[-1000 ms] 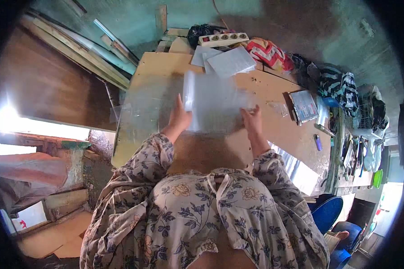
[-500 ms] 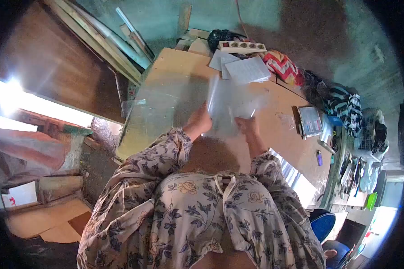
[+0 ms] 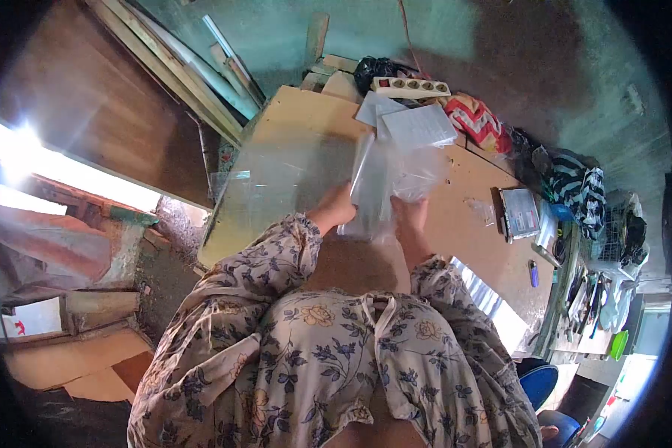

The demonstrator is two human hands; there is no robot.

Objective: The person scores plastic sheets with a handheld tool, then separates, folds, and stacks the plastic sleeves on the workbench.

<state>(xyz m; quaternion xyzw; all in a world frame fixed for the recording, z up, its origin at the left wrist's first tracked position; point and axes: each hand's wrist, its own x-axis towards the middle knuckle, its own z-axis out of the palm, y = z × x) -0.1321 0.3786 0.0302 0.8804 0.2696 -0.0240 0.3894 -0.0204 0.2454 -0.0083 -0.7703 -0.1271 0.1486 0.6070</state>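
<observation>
Clear plastic film (image 3: 372, 187) is held up between my two hands above the wooden table (image 3: 328, 261). My left hand (image 3: 337, 207) grips its left edge, where the film looks folded into a shiny strip. At the right side, my right hand (image 3: 411, 213) pinches the film, which bunches and creases beyond the fingers. More transparent film (image 3: 276, 179) lies flat on the table to the left. White sheets (image 3: 418, 127) rest at the far edge, beyond my hands.
Behind the sheets are a power strip (image 3: 411, 86) and a red patterned cloth (image 3: 476, 123). To the right lie a flat packaged box (image 3: 519, 213), a purple lighter (image 3: 534, 274) and a shiny sheet (image 3: 489, 302). Planks (image 3: 172, 67) lean at the left.
Both hands have come closer together, and the film between them has gone from spread wide to narrower and creased. The view has shifted left.
</observation>
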